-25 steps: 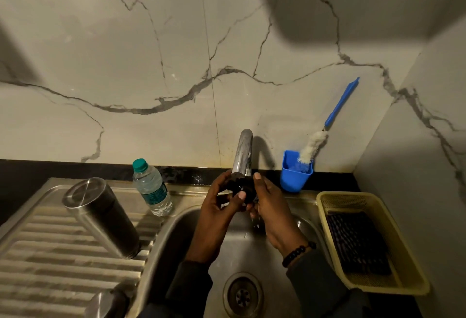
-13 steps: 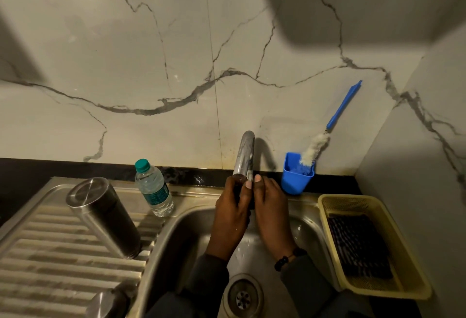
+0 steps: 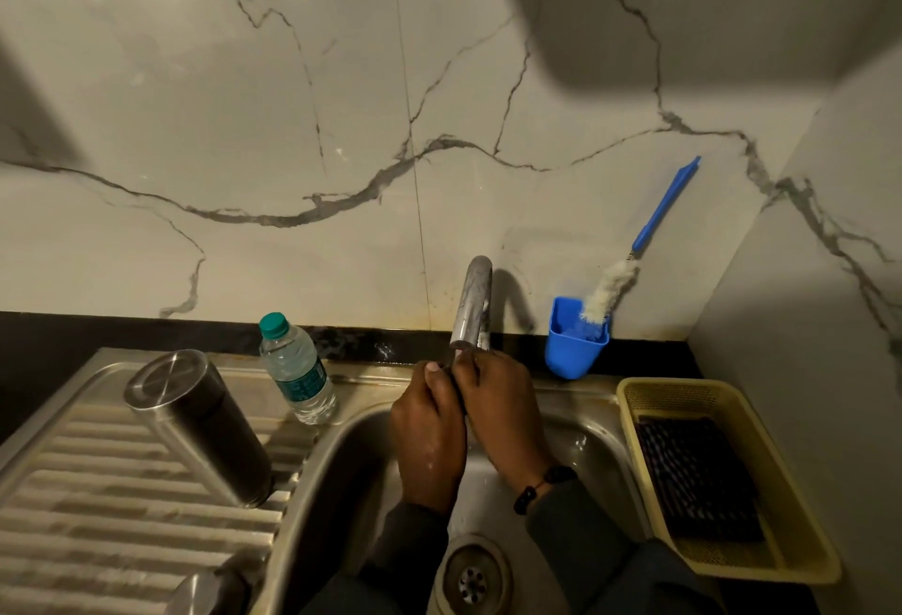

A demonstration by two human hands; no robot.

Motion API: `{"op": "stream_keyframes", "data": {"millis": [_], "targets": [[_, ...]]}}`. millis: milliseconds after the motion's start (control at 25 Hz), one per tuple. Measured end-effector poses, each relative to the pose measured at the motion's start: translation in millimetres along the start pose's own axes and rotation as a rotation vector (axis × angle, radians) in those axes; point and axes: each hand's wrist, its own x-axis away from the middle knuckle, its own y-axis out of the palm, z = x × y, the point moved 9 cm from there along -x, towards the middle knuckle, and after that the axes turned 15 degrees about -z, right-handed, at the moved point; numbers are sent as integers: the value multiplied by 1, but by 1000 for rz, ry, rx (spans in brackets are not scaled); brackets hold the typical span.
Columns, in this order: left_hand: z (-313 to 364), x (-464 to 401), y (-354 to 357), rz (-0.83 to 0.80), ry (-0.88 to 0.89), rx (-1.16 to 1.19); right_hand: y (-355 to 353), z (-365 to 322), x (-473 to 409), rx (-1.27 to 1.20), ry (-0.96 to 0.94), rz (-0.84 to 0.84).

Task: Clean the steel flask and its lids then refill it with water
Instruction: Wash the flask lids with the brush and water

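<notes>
Both hands meet under the tap (image 3: 471,304), over the back of the sink (image 3: 576,448). The left hand (image 3: 429,429) and right hand (image 3: 502,412) are pressed palm to palm with a thin dark edge showing between them, probably one of the flask's lids; the fingers appear to close round it, though the part itself is almost wholly hidden. The steel flask (image 3: 197,424) stands inverted and tilted on the ribbed drainer, near its back left corner, touching nothing but the ribs; just beside it stands a plastic water bottle (image 3: 297,370). A second metal piece (image 3: 205,590), maybe the other lid, sits at the drainer's front edge, half out of view. Risks, as judged: wet hands and a small, smooth lid, so a slip would drop it toward the drain (image 3: 472,578) below. The flask leans on uneven ribs; an elbow passing left could roll it. The bottle brush (image 3: 634,258) in its blue cup (image 3: 576,346) rests loosely against the back wall and could topple if bumped.
</notes>
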Motion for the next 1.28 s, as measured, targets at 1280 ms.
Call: {"op": "stream_keyframes", "data": {"millis": [1280], "targets": [[-55, 20, 33, -336, -437, 739, -3, 25, 31, 335, -133, 3]]}}
